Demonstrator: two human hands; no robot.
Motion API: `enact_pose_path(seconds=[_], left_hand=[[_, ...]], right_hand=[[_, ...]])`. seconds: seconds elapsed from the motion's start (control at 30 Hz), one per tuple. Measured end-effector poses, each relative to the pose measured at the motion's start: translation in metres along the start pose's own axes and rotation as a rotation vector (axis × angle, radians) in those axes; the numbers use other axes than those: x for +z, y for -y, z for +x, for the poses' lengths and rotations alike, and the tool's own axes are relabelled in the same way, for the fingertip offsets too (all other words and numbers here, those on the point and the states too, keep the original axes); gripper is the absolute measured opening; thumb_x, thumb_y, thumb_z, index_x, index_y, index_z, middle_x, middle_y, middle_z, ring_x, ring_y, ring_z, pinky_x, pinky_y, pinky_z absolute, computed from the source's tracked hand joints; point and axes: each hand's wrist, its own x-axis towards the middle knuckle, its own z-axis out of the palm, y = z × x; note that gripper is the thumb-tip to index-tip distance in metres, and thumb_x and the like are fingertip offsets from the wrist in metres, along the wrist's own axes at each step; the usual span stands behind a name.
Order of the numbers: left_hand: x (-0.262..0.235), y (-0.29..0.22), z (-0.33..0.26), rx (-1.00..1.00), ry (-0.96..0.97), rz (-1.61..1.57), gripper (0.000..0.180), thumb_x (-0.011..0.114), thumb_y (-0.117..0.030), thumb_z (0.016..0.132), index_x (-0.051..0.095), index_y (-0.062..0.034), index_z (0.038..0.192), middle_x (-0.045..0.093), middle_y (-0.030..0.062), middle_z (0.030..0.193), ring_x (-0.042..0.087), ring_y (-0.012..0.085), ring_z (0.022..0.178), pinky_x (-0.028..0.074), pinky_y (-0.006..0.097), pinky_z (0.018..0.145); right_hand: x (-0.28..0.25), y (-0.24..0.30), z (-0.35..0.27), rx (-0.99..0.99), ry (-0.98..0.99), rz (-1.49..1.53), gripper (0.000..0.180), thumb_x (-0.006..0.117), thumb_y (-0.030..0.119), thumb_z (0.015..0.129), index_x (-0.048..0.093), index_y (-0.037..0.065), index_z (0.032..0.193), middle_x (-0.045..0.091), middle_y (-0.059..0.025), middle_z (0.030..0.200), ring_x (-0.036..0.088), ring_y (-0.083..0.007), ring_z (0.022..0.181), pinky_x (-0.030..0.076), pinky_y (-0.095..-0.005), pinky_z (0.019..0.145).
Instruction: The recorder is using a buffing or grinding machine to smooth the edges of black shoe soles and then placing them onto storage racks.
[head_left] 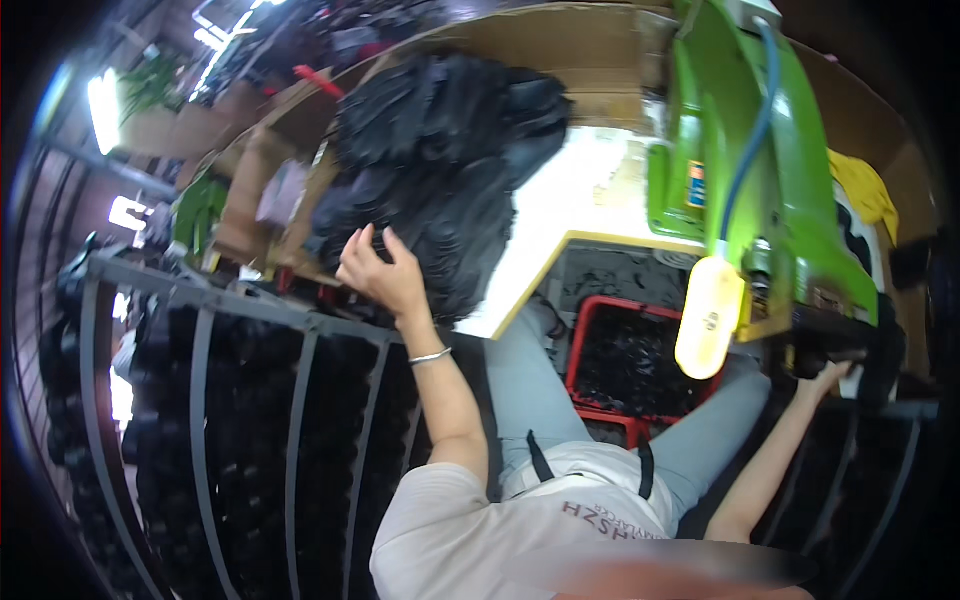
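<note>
My left hand (385,275) is raised at the near left edge of a big heap of black, sock-like fabric pieces (440,190). Its fingers are apart and hold nothing. The heap lies in layers on a white tabletop (560,195). On the other side, my right arm reaches out to the right of a green machine (800,150). My right hand (826,378) is low beside the machine's dark front part, close to some black fabric (884,350). Its fingers are mostly hidden, so I cannot see whether they grip anything.
A yellow oblong piece (710,318) hangs from a blue cable at the machine. Below, between my legs, stands a red-rimmed crate (640,355) with dark pieces. Grey metal railings (300,400) enclose black goods on the left. Cardboard (600,60) borders the table; yellow cloth (862,190) lies right.
</note>
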Motion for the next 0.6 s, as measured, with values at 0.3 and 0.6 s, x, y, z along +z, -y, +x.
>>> enact_pose_path(seconds=[0.3,0.6], left_hand=[[0.044,0.006,0.049,-0.058,0.334,0.293,0.068,0.064,-0.061,0.072,0.061,-0.0087,0.115,0.056,0.0178,0.121,0.044,0.0382,0.116,0.029,0.052,0.098],[-0.011,-0.005,0.068,-0.018,0.195,-0.159,0.040,0.084,-0.024,0.058,0.064,-0.0068,0.089,0.059,0.0093,0.088,0.056,0.0294,0.083,0.046,0.041,0.077]], right_hand=[[-0.026,-0.075,-0.070,-0.005,0.118,-0.345,0.033,0.050,0.005,0.091,0.044,0.005,0.123,0.060,-0.0105,0.090,0.059,-0.0132,0.060,0.049,-0.0224,0.046],[-0.010,-0.075,-0.143,0.187,0.325,-0.391,0.027,0.054,0.008,0.092,0.047,0.000,0.116,0.060,-0.0093,0.080,0.058,-0.0108,0.059,0.048,-0.0204,0.045]])
